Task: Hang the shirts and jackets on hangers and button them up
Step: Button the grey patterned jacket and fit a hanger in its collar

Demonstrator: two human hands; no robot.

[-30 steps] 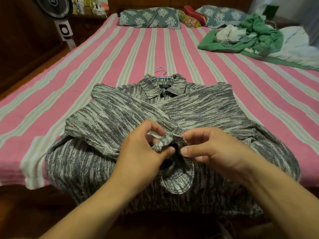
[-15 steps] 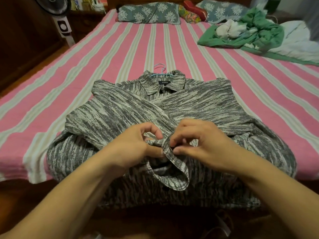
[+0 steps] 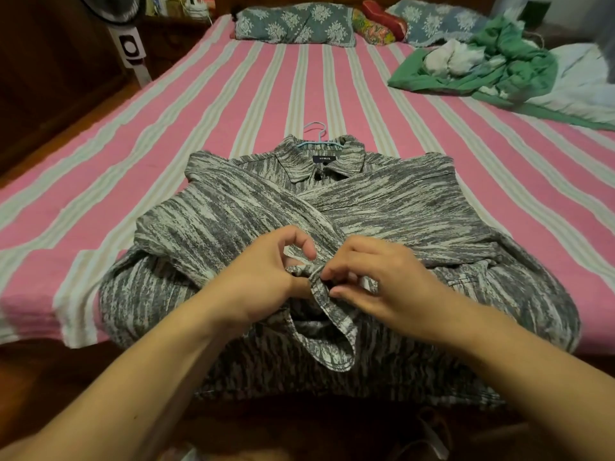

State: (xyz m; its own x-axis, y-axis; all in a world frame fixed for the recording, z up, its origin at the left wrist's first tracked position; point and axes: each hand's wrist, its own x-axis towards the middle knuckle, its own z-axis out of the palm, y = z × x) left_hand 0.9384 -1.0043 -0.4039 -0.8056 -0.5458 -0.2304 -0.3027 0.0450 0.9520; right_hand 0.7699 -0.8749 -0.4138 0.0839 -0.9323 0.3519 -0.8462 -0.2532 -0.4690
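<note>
A grey and white streaked shirt (image 3: pixel 392 207) lies front up on the near edge of the bed, its sleeves folded across the chest. A light blue hanger (image 3: pixel 316 136) sits inside it, the hook sticking out past the collar. My left hand (image 3: pixel 266 274) pinches the end of a sleeve cuff (image 3: pixel 332 334) from the left. My right hand (image 3: pixel 376 277) pinches the same cuff from the right, fingertips almost meeting the left hand's. The cuff hangs in a loop below both hands. Any button there is hidden by my fingers.
The bed has a pink and white striped sheet (image 3: pixel 233 104). A heap of green and white clothes (image 3: pixel 492 64) lies at the far right. Patterned pillows (image 3: pixel 296 24) line the head of the bed. A standing fan (image 3: pixel 129 44) is at the far left.
My hands have drawn closer together on the cuff and risen slightly. The right hand has curled further over the cuff edge. The shirt has stayed in place.
</note>
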